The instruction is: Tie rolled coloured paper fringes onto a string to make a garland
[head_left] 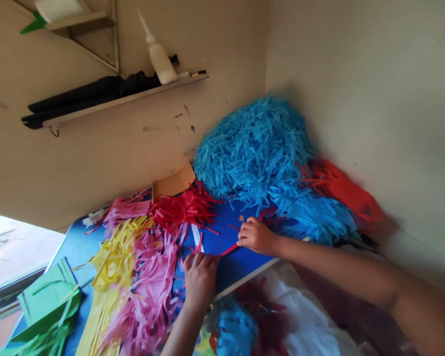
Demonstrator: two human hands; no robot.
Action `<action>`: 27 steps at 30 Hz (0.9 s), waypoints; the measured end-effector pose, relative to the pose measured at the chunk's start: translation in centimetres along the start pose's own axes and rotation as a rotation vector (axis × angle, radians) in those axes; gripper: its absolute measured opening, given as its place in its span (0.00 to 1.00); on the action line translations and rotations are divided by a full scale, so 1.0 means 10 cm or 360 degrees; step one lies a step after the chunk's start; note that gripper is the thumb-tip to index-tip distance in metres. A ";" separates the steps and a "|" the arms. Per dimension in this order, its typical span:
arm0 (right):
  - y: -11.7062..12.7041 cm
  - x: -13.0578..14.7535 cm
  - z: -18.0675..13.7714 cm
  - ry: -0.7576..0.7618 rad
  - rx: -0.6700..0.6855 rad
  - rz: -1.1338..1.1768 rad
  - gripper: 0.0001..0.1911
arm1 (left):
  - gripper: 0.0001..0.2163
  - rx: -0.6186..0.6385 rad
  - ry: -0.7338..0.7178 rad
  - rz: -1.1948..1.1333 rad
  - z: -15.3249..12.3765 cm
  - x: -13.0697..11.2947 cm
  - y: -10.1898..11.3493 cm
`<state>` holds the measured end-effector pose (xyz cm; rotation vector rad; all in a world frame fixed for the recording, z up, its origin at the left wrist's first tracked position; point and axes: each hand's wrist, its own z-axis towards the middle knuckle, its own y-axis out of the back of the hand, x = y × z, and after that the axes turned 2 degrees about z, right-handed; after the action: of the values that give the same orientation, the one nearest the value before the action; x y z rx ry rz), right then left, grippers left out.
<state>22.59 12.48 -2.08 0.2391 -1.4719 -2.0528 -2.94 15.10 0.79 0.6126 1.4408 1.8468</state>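
A thin red paper strip (230, 249) runs between my two hands, just above the blue table top (225, 217). The fingers of my left hand (200, 277) are closed on its left end near the table's front edge. My right hand (256, 236) pinches the other end, a little farther back. Darker red fringe (269, 216) shows just behind my right hand. Close to my left hand lies pink fringed paper (154, 272). A bunch of red fringed paper (181, 205) rests behind both hands.
A big heap of blue paper fringe (255, 148) fills the corner, with orange-red fringe (348, 190) to its right. Yellow fringe (114, 257) and green paper (48, 291) lie leftward. A wall shelf (126, 101) holds a white bottle (161, 62). Below the table edge is a bag (300, 311).
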 end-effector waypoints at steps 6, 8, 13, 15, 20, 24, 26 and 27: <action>0.05 -0.16 -0.04 -0.0269 0.0019 0.0254 0.02 | 0.11 0.0032 0.0196 -0.0140 -0.04 0.13 -0.08; 0.07 -0.16 -0.02 -0.0360 0.0034 0.0313 0.02 | 0.11 0.0050 0.0258 -0.0175 -0.02 0.16 -0.11; 0.12 -0.11 0.03 -0.0527 0.0091 0.0366 0.03 | 0.10 0.0088 0.0368 -0.0174 0.01 0.15 -0.13; 0.12 -0.08 0.06 -0.0590 0.0121 0.0347 0.04 | 0.11 0.0103 0.0403 -0.0138 0.04 0.13 -0.11; 0.15 -0.04 0.15 -0.0697 0.0215 0.0272 0.04 | 0.09 0.0152 0.0345 -0.0025 0.15 0.03 0.01; 0.25 0.02 0.19 -0.0629 0.0259 0.0189 0.03 | 0.14 0.0158 -0.0003 0.0090 0.19 -0.05 0.10; 0.27 0.08 0.21 -0.0354 0.0269 0.0108 0.05 | 0.18 0.0163 -0.0182 0.0161 0.20 -0.08 0.12; 0.27 0.11 0.22 -0.0174 0.0281 0.0051 0.06 | 0.18 0.0166 -0.0233 0.0177 0.21 -0.09 0.12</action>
<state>21.67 13.03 1.40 0.1743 -1.7152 -1.9390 -1.09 15.59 2.52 0.8771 1.4375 1.7789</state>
